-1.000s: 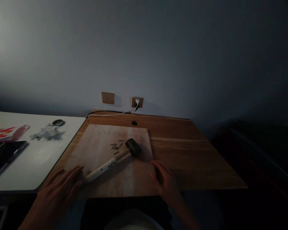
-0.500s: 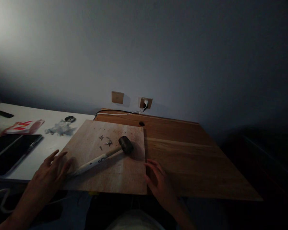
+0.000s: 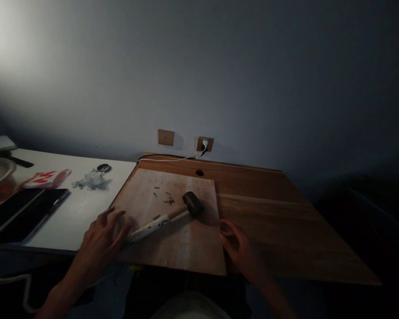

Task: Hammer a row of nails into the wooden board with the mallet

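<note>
A square wooden board [image 3: 186,248] lies on the brown wooden desktop, with small holes or marks near its far edge. My left hand [image 3: 101,237] grips the board's left edge, fingers spread and thumb near the end of a mallet handle. On the right edge is my right hand [image 3: 241,250], its fingers curved against the wood. Across the board rests a mallet [image 3: 193,204], black-headed and with pale wrapping on its handle. Several small metal nails or screws [image 3: 168,200] lie loose beyond the handle; their exact kind is too small to tell.
On the white table [image 3: 63,226] at left are a dark tablet-like device [image 3: 29,215], a red and white packet [image 3: 44,178], crumpled plastic [image 3: 93,179], a roll of tape [image 3: 103,168] and a bowl [image 3: 0,177]. Cables run from a wall socket [image 3: 205,144] along the desktop's back.
The board has slid to the right over the desktop, carrying the mallet, with both hands moving along at its edges. The small metal pieces have shifted a little on it.
</note>
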`<action>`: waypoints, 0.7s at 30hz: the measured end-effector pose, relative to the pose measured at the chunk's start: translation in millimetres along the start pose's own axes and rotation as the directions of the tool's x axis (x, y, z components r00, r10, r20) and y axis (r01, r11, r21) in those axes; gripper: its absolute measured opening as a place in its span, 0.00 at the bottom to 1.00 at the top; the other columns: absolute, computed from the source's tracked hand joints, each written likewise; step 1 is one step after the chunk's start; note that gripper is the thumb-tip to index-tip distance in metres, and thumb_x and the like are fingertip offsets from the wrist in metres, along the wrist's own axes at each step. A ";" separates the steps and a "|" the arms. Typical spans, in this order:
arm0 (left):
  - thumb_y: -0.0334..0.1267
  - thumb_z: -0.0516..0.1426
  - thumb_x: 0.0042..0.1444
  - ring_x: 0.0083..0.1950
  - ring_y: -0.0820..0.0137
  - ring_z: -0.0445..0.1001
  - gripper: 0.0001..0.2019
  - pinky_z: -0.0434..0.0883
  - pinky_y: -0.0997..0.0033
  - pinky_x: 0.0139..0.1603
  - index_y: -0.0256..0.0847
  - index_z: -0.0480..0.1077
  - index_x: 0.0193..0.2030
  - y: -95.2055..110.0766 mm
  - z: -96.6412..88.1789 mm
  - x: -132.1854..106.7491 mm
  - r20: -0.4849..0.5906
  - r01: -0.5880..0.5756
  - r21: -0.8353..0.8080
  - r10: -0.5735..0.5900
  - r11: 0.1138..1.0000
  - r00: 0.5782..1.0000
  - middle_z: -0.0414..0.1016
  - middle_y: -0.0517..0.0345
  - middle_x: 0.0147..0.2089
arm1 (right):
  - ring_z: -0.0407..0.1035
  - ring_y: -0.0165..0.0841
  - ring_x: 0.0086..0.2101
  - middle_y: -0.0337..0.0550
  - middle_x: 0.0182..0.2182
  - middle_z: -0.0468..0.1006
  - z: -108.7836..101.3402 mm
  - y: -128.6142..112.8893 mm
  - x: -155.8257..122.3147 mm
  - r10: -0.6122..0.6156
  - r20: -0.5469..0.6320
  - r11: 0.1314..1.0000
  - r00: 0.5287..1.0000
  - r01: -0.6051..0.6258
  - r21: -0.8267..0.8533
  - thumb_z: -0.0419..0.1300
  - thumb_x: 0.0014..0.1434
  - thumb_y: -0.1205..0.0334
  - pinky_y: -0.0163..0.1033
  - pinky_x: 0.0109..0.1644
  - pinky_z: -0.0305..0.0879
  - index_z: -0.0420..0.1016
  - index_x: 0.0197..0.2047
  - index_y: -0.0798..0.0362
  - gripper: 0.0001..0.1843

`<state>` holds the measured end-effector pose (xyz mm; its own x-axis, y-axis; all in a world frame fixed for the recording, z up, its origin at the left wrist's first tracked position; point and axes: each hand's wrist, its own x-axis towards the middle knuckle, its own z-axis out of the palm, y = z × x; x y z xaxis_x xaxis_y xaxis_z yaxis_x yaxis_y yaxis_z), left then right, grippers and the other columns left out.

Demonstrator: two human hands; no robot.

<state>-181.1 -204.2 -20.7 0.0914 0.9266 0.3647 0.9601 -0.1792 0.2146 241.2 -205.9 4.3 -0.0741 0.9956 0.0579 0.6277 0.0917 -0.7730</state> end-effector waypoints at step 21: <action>0.35 0.52 0.64 0.51 0.57 0.77 0.16 0.75 0.56 0.51 0.45 0.73 0.56 110.6 13.3 17.8 0.142 -0.356 -0.044 0.359 0.933 0.923 0.76 0.48 0.54 | 0.76 0.40 0.34 0.44 0.33 0.79 -51.9 42.7 -38.6 0.074 -0.217 0.994 0.973 -0.090 -0.065 0.53 0.66 0.45 0.43 0.40 0.72 0.74 0.59 0.53 0.27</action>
<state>-69.8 -203.1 -2.5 0.4663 0.8377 0.2845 0.8519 -0.5118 0.1108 311.1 -239.3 1.9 0.1420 0.9804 0.1364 0.6812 0.0032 -0.7321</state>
